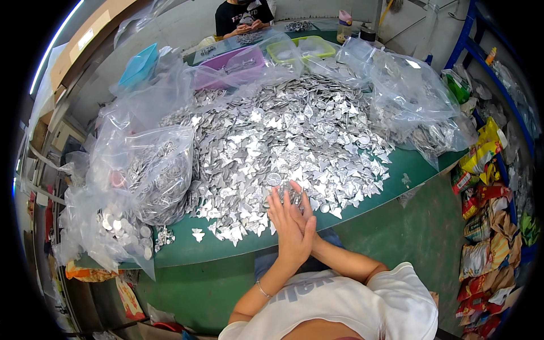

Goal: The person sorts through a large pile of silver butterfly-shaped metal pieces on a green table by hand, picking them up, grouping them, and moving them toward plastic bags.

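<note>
At the near edge of a heap of small flat silver metal pieces [266,147], my two hands meet and overlap. My left hand [288,229] lies uppermost, with its fingers stretched forward onto the pieces and a thin bracelet on its wrist. Partly covered by it, my right hand [306,208] crosses underneath, and its visible fingers are extended too. Silver pieces show between and just beyond the fingertips. Whether any piece is caught between the palms is hidden. Many pieces in the heap have pointed, winged outlines.
Clear plastic bags of metal parts [161,175] stand at left, one with round discs [116,224]. Another bag [416,96] lies at right. Behind are a purple basket [229,67], a green basket [300,50] and a blue tray [139,65]. A person [243,20] sits across the green table [226,255].
</note>
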Tool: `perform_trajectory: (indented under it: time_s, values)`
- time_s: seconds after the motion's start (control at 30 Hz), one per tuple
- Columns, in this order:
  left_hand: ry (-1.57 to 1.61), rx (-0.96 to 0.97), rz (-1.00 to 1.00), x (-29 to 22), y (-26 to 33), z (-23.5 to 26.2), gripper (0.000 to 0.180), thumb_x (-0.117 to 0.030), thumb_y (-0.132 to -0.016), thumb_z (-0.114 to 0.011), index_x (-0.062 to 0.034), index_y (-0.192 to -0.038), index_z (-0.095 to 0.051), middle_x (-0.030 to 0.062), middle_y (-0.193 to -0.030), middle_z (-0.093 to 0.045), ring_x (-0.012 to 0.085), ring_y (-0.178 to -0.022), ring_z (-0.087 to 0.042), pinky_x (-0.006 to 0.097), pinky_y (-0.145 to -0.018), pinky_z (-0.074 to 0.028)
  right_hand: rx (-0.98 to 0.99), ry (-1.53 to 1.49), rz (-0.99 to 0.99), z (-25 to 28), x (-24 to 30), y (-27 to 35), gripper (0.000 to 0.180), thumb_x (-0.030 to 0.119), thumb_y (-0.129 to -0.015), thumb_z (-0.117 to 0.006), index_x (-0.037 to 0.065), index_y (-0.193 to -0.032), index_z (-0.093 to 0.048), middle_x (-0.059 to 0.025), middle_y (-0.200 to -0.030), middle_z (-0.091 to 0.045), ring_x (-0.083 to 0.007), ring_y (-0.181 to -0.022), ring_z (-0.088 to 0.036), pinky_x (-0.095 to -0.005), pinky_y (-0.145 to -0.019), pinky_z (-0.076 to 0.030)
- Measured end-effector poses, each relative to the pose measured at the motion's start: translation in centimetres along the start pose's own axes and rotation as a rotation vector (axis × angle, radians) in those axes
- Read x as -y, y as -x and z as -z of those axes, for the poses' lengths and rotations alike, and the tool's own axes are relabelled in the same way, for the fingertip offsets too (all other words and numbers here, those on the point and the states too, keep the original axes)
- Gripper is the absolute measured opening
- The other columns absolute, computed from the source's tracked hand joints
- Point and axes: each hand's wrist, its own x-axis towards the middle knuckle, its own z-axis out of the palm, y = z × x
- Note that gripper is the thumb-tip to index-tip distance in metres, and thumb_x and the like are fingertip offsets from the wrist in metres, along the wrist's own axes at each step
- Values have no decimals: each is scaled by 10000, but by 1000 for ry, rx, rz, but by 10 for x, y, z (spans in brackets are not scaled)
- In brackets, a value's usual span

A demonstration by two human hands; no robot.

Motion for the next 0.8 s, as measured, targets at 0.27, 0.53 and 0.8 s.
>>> perform_trajectory:
  time_s: [0.27, 0.53, 0.8]
  values:
    - [42, -114, -91, -1, 1, -12, 745, -317, -871, -444, 75, -1374, -60, 293, -1433, -21, 442, -1327, -69, 511, -1050, -88, -244, -1233, -411, -15, 50, 3, 393, 269, -838, -571, 149, -1204, -498, -52, -1192, -524, -222, -1083, -483, -432, -920, -321]
    - [420, -263, -169, 8, 6, -9, 631, -14, -818, -440, 88, -1362, -138, 247, -1429, -141, 350, -1335, -153, 424, -1070, -133, -256, -1403, -1005, 12, -4, -20, 213, 206, -905, -462, 133, -1104, -449, -102, -1100, -565, -225, -930, -593, -337, -691, -531]
    - [356, -560, -80, 33, 19, 28, 412, 89, -766, -450, 64, -1176, -469, 223, -1281, -407, 351, -1230, -369, 428, -1027, -263, -90, -1707, -1004, 30, -12, -41, 237, 262, -919, -458, 100, -1084, -511, -153, -1125, -556, -299, -908, -579, -339, -638, -525]
